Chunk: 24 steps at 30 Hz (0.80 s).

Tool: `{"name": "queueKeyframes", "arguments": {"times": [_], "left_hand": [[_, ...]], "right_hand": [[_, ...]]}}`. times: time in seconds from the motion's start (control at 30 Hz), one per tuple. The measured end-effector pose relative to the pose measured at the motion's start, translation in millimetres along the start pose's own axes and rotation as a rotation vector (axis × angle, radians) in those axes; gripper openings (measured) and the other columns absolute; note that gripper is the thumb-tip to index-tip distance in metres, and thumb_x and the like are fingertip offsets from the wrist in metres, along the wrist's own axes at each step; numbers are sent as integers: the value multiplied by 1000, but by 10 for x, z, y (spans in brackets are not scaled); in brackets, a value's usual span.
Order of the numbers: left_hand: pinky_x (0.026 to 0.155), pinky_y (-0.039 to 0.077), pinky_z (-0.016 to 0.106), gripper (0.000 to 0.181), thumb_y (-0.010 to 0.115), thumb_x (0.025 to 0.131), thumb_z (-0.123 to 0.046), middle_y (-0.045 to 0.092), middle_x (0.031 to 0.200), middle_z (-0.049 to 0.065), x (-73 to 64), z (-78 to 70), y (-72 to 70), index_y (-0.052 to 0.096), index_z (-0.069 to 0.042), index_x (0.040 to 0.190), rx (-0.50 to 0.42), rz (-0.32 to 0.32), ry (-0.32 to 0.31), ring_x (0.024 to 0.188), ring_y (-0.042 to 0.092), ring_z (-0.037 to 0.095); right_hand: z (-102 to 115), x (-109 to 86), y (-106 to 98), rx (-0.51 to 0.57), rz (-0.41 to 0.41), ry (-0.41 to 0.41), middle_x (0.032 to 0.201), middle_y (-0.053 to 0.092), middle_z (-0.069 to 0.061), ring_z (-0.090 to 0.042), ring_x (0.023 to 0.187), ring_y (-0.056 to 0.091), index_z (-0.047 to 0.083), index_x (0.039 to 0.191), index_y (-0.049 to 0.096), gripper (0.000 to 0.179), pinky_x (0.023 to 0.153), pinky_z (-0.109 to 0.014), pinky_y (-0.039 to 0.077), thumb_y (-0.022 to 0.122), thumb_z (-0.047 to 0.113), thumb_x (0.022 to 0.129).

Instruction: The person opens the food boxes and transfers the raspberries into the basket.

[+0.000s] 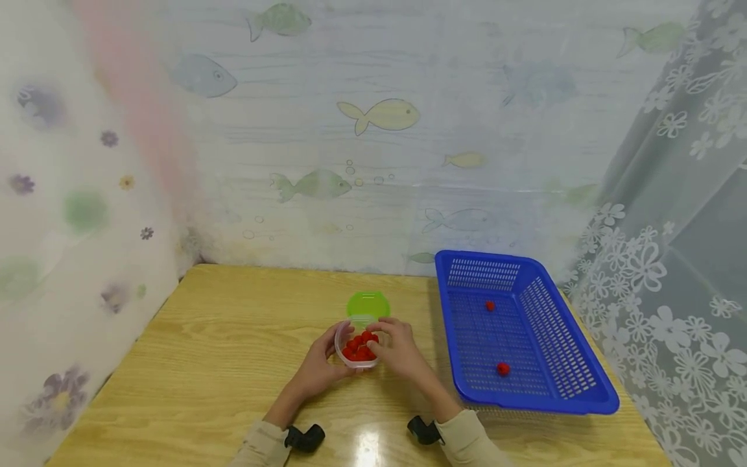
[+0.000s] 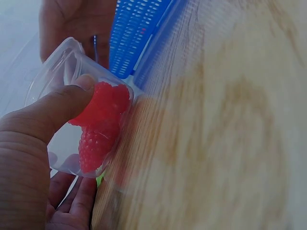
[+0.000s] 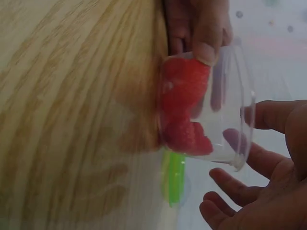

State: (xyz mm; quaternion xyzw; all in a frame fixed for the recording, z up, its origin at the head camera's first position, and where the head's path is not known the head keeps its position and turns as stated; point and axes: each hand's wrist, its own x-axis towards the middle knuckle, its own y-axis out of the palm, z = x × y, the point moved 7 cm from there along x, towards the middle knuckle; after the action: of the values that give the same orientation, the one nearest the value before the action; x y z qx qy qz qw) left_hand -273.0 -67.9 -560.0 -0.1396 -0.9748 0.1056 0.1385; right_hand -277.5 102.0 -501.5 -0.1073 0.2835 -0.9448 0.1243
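A clear plastic tub (image 1: pixel 364 365) of red raspberries (image 1: pixel 357 348) stands mid-table. My left hand (image 1: pixel 317 373) grips it from the left, its thumb (image 2: pixel 72 98) pressed to the near wall and its other fingers round the far side. Over the opening from the right comes my right hand (image 1: pixel 403 350). In the right wrist view its fingers (image 3: pixel 266 115) are spread, with one fingertip just inside the rim and no berry between them. Through the wall the raspberries (image 3: pixel 184 96) show piled at the bottom.
A round green lid (image 1: pixel 367 303) lies just behind the tub. To the right sits a blue slotted basket (image 1: pixel 533 403), with one raspberry (image 1: pixel 490 305) towards its back and another raspberry (image 1: pixel 503 369) nearer. A curtain (image 1: pixel 642 292) hangs beside the table's right edge.
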Motion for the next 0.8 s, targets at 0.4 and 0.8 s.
{"name": "queueKeyframes", "arguments": {"times": [0.4, 0.8], "left_hand": [[117, 39, 40, 89, 87, 80, -11, 53, 149, 17, -25, -6, 12, 40, -8, 155, -4, 13, 28, 140, 48, 34], [115, 37, 54, 90, 86, 80, -8, 51, 150, 18, -14, -43, -2, 38, -7, 156, 3, 22, 37, 140, 48, 35]], "right_hand": [[2, 21, 134, -56, 44, 7, 106, 69, -18, -10, 59, 43, -8, 131, 63, 38, 51, -19, 40, 65, 0, 93], [6, 64, 153, -91, 104, 119, 123, 68, -19, -28, 101, 66, -4, 131, 64, 39, 88, -45, 59, 69, 4, 93]]}}
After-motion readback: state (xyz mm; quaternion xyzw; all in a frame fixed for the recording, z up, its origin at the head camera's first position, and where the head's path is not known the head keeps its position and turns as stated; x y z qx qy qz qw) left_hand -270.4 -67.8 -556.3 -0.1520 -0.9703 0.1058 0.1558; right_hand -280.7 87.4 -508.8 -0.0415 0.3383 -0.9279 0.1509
